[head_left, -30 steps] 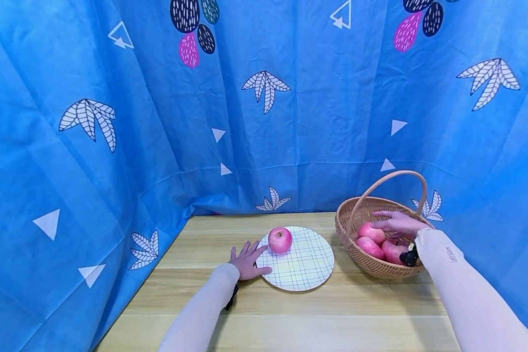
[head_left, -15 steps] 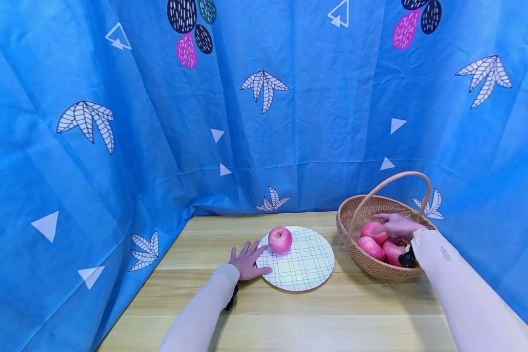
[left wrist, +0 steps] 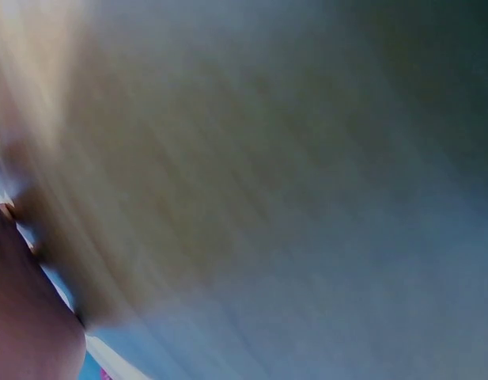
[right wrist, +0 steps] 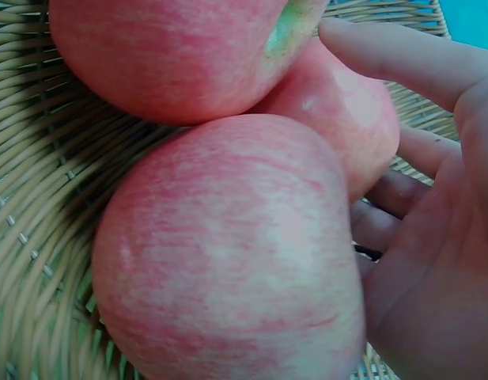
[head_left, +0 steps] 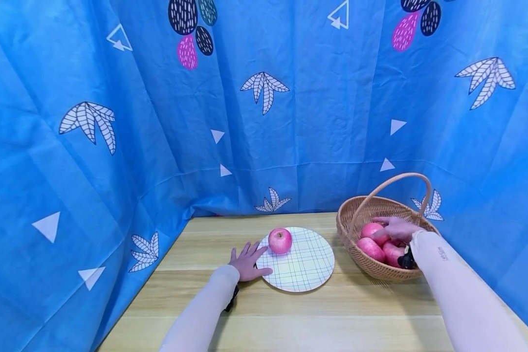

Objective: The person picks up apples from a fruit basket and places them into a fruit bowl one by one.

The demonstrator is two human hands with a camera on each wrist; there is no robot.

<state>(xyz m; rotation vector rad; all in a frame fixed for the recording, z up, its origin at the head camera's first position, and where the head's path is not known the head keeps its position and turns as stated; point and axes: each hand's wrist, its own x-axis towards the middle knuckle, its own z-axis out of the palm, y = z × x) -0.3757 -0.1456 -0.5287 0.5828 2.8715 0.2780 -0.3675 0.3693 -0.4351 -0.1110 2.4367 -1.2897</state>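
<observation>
My left hand (head_left: 246, 264) lies with its fingers spread at the left rim of a round white plate (head_left: 305, 266) with a grid pattern. A single pink-red apple (head_left: 280, 241) sits on the plate just beyond the fingertips. Reaching into the wicker basket (head_left: 378, 270), my right hand (head_left: 399, 230) has thumb and fingers round the back apple (right wrist: 350, 119). Two more apples sit against it in the basket, a front left apple (head_left: 370, 249) and a front right apple (head_left: 393, 253). The left wrist view is mostly blurred table, with part of the hand at its left edge.
The basket's arched handle (head_left: 391, 177) rises above the right hand. A light wooden table (head_left: 312, 322) carries the plate and basket. Blue patterned curtains (head_left: 317, 122) hang behind the table and along both sides.
My right hand has sunk slightly lower into the basket, and its thumb has come across the back apple. The basket has shifted slightly right. The left hand, plate and its apple stay put.
</observation>
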